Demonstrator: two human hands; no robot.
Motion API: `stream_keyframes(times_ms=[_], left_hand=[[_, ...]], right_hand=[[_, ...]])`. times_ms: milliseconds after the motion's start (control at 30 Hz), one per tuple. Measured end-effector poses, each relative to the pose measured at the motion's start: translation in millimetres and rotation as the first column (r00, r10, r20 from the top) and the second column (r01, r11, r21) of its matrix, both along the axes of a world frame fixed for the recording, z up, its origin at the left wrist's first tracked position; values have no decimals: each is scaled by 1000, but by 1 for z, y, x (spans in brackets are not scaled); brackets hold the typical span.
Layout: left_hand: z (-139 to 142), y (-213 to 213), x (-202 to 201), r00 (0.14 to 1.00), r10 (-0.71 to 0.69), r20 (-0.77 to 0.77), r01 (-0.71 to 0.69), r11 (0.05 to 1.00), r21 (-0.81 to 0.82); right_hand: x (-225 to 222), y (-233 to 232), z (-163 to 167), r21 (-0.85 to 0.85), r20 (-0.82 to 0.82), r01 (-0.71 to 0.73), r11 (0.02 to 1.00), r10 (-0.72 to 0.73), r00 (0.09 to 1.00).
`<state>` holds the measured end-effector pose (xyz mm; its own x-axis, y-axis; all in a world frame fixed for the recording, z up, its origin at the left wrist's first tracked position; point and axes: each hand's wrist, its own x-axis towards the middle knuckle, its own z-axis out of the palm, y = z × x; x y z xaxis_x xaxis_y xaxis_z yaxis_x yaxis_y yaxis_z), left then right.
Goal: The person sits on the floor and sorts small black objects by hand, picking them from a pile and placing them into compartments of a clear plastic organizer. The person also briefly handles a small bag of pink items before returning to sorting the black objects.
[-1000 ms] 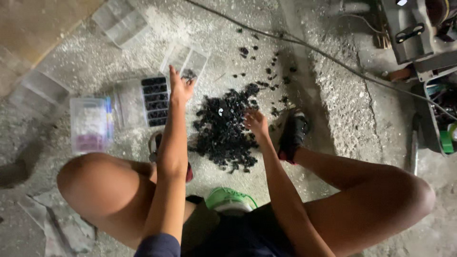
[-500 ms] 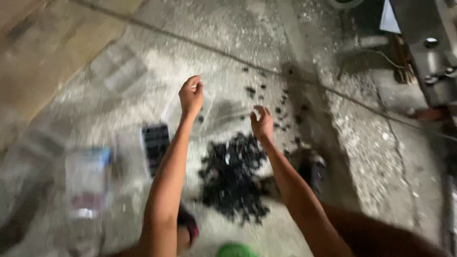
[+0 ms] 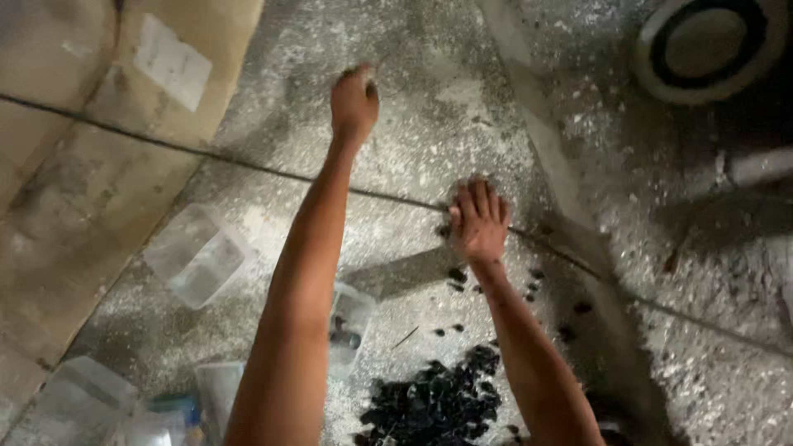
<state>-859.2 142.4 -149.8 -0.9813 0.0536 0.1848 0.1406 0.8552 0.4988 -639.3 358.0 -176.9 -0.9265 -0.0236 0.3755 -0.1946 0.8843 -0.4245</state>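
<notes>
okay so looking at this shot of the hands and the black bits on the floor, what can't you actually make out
- Head view, left hand: fingers curled and blurred; whether it holds anything is unclear.
- Right hand: palm faces the floor, hiding whatever lies beneath.
- Pile of black pieces: cut off by the bottom edge, pieces too small to identify.

Speckled concrete floor (image 3: 429, 140) with a dark cable (image 3: 206, 158) running across it; a white paper scrap (image 3: 172, 62) at upper left; what looks like a round white-rimmed object (image 3: 710, 49) at upper right.
</notes>
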Motion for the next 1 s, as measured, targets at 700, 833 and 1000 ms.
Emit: stream_keyframes(times_ms=[700, 833, 1000], left_hand=[[-23, 8, -72, 954, -217, -205, 237, 968, 79], [-9, -50, 74, 925, -309, -220, 359, 901, 243], [21, -143, 286, 929, -371, -7, 356, 884, 303]], right_hand=[[-21, 13, -30, 90, 119, 68, 994, -78, 990], [12, -2, -28, 61, 93, -9, 998, 3, 996], [58, -18, -19, -5, -196, -153, 988, 149, 969]])
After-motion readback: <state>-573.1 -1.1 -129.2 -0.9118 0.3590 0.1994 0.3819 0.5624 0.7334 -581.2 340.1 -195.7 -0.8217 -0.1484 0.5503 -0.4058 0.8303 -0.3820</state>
